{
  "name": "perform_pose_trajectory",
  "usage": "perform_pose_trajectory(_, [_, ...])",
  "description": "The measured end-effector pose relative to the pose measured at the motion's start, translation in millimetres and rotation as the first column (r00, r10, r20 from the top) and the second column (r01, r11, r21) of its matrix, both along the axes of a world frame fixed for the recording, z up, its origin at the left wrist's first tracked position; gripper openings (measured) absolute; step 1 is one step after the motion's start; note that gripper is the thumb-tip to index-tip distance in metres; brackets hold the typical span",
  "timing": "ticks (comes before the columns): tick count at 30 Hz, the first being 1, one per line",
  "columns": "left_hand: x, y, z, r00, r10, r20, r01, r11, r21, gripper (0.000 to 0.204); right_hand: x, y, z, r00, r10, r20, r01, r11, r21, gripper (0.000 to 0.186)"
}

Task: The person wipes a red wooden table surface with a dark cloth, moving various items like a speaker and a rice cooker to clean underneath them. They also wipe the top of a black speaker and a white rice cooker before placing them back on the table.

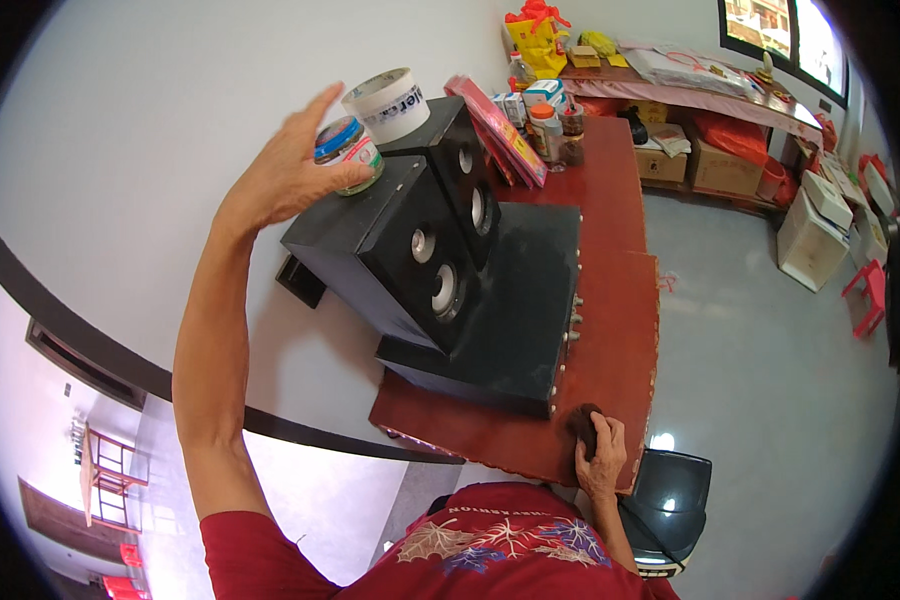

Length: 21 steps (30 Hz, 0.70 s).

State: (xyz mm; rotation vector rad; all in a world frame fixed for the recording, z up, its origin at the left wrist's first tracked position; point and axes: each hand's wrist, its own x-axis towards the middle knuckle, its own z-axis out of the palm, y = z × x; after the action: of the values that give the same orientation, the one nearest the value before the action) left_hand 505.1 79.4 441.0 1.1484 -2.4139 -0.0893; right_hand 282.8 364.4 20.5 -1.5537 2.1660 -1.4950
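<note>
My left hand [280,165] reaches to the top of a black speaker [420,245]. Its fingers are stretched out and apart, curving around a small glass jar [362,158] with a blue-rimmed lid; the thumb crosses the jar's front. Beside the jar sits a wide roll of white packing tape [390,112] with dark print. At the near right corner of the reddish-brown table [610,330], my right hand [602,455] is closed on a dark brown cloth [584,424], pressed against the tabletop. Part of the cloth is hidden under the fingers.
A second black speaker [470,180] stands behind the first, next to a large black box [530,300] with knobs. Farther back are pink packages [500,130] and an orange-lidded jar [545,130]. A black-topped stool-like object [670,495] stands right of the table; cardboard boxes [725,165] lie beyond.
</note>
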Motion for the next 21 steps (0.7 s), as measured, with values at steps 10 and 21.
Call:
perform_pose_trajectory(10, [58.7,129.4,-149.4,0.886,-0.334,-0.322,-0.034,0.646,-0.762,0.051,-75.7,-101.5,125.2,0.848,0.192,0.495,-0.017,0.941,-0.337,0.035])
perform_pose_trajectory(21, [44.8,106.8,-292.5,0.739,0.435,-0.514,-0.346,0.9,0.265,0.087,-112.7,-345.4,130.7,0.997,0.04,-0.069,-0.041,0.999,-0.01,0.037])
